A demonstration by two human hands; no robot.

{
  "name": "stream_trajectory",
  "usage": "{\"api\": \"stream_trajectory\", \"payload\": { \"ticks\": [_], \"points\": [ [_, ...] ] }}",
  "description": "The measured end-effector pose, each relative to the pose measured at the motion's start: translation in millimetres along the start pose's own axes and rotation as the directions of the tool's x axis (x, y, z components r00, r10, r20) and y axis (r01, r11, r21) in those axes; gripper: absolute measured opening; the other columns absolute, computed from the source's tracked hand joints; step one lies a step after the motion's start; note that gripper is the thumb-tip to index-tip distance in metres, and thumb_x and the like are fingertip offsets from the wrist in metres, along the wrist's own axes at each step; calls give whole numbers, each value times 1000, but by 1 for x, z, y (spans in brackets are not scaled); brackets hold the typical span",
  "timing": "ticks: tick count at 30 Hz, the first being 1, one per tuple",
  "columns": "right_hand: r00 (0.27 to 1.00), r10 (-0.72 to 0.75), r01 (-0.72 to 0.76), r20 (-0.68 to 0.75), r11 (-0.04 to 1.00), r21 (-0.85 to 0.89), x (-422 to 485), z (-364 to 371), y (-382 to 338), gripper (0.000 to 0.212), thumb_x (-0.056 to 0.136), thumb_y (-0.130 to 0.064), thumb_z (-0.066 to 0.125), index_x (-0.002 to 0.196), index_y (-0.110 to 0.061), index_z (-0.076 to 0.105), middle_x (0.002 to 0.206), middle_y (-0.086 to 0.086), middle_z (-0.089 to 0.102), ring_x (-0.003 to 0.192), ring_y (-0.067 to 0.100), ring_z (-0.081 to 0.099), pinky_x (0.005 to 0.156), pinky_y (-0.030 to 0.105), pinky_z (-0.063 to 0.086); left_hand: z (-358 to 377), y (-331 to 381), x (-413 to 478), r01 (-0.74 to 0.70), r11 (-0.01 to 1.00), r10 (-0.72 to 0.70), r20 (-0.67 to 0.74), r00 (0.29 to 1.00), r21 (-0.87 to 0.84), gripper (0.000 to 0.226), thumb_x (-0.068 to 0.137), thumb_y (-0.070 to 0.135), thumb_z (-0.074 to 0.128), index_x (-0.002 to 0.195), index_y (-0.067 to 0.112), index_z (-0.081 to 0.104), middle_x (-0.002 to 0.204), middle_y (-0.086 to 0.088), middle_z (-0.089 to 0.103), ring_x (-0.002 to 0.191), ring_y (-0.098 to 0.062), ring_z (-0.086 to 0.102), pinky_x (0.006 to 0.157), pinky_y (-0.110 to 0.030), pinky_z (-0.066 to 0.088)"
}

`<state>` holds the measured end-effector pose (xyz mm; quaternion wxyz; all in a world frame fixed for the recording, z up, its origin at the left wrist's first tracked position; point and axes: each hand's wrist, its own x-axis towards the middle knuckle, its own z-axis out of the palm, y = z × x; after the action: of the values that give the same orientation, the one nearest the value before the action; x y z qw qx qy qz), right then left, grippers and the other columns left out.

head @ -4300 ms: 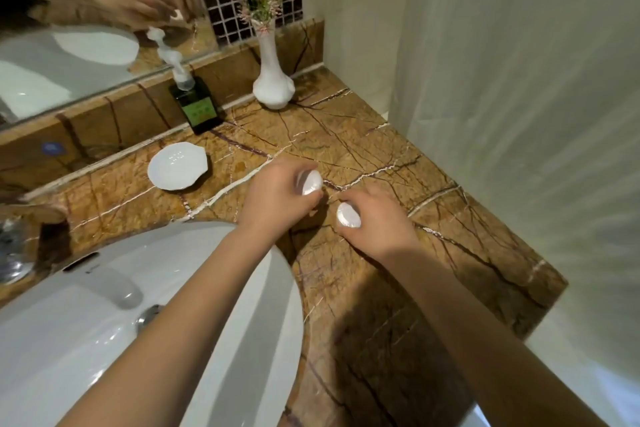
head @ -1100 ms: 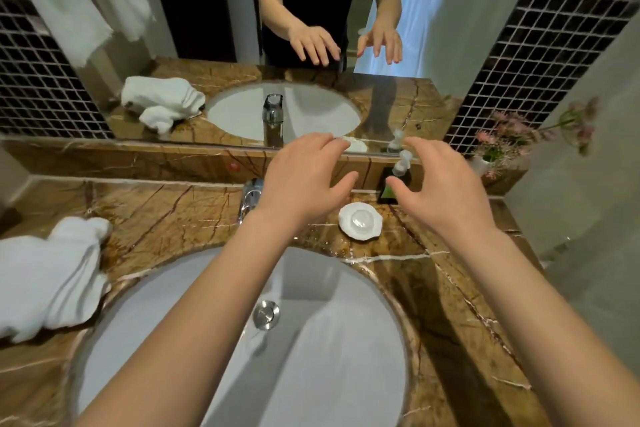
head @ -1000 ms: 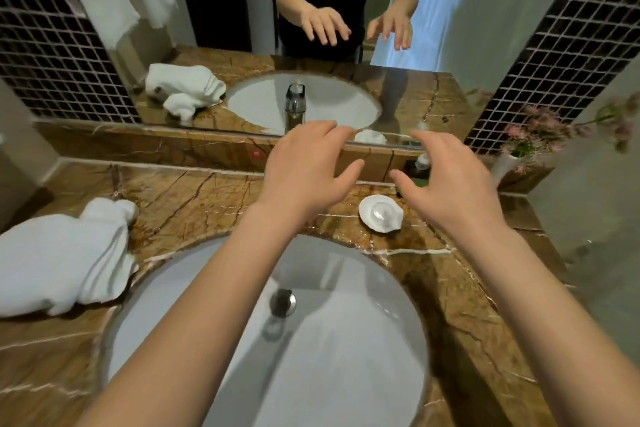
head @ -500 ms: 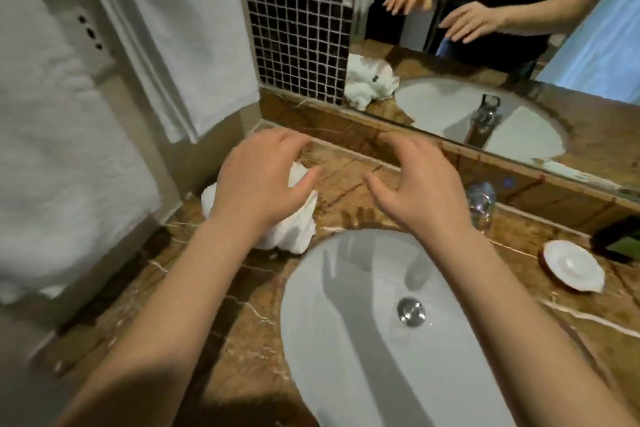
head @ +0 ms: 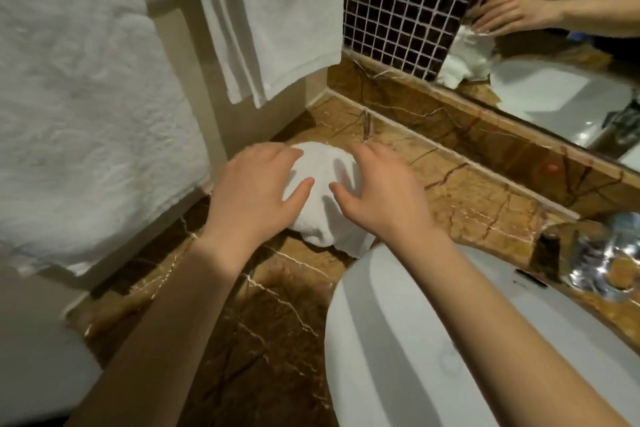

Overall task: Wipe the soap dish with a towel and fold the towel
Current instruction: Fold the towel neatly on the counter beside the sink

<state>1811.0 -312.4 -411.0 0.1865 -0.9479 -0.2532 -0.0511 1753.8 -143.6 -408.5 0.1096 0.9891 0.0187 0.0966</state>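
Note:
A crumpled white towel lies on the brown marble counter in the left back corner, just left of the sink. My left hand rests on the towel's left side with fingers spread. My right hand lies on its right side, fingers spread too. Neither hand has closed around the cloth. The soap dish is out of view.
A white basin fills the lower right. A chrome tap stands at the right edge. White towels hang on the left wall, and a thick one hangs nearer. A mirror and dark mosaic tiles back the counter.
My view swung left from the soap dish to the counter's left corner. Both hands moved over and came down onto the crumpled towel.

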Motion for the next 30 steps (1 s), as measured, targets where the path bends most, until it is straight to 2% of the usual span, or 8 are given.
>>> {"api": "stream_trajectory", "payload": {
  "ticks": [7,13,16,19,21,23,25,30],
  "points": [
    [966,220,-234,136,967,103,16,40,18,51,81,-39,63,124,-15,50,117,9,58,104,29,56,70,31,42,45,-19,30,-21,987,55,218,974,-158,41,97,26,38,138,22,43,139,-4,52,124,-23,49,100,-39,41],
    [929,237,-261,283,964,52,29,34,20,27,71,-35,71,88,-15,61,88,4,60,77,22,53,50,28,32,33,-20,62,-103,993,121,385,915,-65,81,76,1,48,143,40,24,152,8,31,127,-22,45,88,-39,48],
    [923,128,-178,363,978,108,28,21,20,17,70,-24,71,80,-19,58,81,2,58,76,22,53,53,29,35,26,-14,66,-223,975,209,341,917,0,45,65,9,55,104,32,54,126,7,49,108,-19,42,81,-32,36],
    [858,57,-164,511,972,167,24,0,21,28,68,-17,71,70,-29,46,79,-4,54,77,20,51,61,34,41,14,-3,65,-333,939,345,279,896,-90,16,60,19,57,62,23,42,86,7,56,85,-20,46,69,-33,39],
    [810,46,-170,584,973,159,19,-11,24,33,68,-16,73,70,-31,44,81,-5,54,80,19,51,67,37,44,3,5,60,-325,935,356,355,865,-146,20,61,23,60,63,24,41,68,6,51,68,-19,48,54,-35,40],
    [775,49,-191,630,968,160,15,-19,27,32,68,-12,73,75,-31,49,85,-5,55,83,18,53,71,36,46,-6,12,57,-280,946,323,493,808,-162,24,65,32,67,85,34,54,80,11,57,74,-15,53,58,-34,46],
    [787,56,-205,614,963,175,16,-25,30,30,70,-5,68,84,-29,57,87,-7,59,85,17,55,72,34,46,-9,17,57,-263,958,279,555,783,-112,34,68,43,69,100,36,62,89,14,61,81,-14,57,63,-34,49],
    [929,139,-182,344,979,94,34,-48,34,19,77,-1,60,81,-18,67,80,1,66,81,22,62,60,31,46,-16,34,77,-212,977,193,294,936,34,26,74,47,63,63,23,61,62,5,57,60,-18,57,49,-29,46]
  ]
}}
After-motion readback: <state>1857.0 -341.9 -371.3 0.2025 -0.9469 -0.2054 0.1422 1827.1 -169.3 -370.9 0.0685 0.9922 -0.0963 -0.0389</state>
